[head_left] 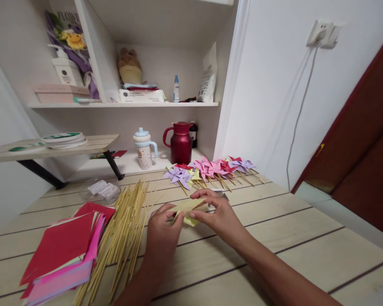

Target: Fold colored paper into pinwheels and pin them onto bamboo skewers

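A folded piece of pale yellow paper (190,206) is held up between both hands over the table. My left hand (164,223) pinches its left side, thumb in front. On the right side, my right hand (215,209) grips the paper between thumb and fingers. Finished paper pinwheels (207,168) in pink, red, purple and yellow lie on sticks just beyond my hands. Left of my left hand is a loose heap of thin wooden sticks (124,229). A stack of coloured paper sheets (62,244), red on top, lies beside the sticks.
A clear container (99,190) with small white packets sits behind the paper stack. Farther back stand a patterned cup (144,153) and a red thermos jug (181,144). At left a small raised shelf (98,144) carries white round discs (64,140). A cable (301,106) hangs down the right wall.
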Tool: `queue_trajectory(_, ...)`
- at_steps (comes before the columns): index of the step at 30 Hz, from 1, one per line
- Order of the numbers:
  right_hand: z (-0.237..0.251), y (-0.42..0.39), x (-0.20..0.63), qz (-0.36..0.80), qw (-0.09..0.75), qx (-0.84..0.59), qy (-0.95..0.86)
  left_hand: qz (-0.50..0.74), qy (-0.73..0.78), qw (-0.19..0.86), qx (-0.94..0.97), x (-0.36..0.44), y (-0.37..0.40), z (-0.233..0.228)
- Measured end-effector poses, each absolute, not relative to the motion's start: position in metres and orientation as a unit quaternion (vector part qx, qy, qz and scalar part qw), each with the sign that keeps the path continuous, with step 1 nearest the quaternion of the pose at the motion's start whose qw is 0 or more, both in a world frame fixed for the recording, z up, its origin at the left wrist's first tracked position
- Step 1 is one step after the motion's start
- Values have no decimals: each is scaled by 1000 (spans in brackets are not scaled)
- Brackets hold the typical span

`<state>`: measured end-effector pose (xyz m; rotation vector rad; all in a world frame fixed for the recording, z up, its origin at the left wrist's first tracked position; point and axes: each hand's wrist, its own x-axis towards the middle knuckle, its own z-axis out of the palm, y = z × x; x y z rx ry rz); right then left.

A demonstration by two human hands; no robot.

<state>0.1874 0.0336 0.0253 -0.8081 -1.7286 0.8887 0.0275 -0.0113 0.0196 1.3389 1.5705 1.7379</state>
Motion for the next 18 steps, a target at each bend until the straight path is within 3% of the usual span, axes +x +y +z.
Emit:
queue_trajectory(10,27,29,184,364,501,-373,-691,639,559,181,496,31,-11,13)
queue_trajectory(18,11,32,165,645,550,-341,-407,722,535,207,386,28,-12,24)
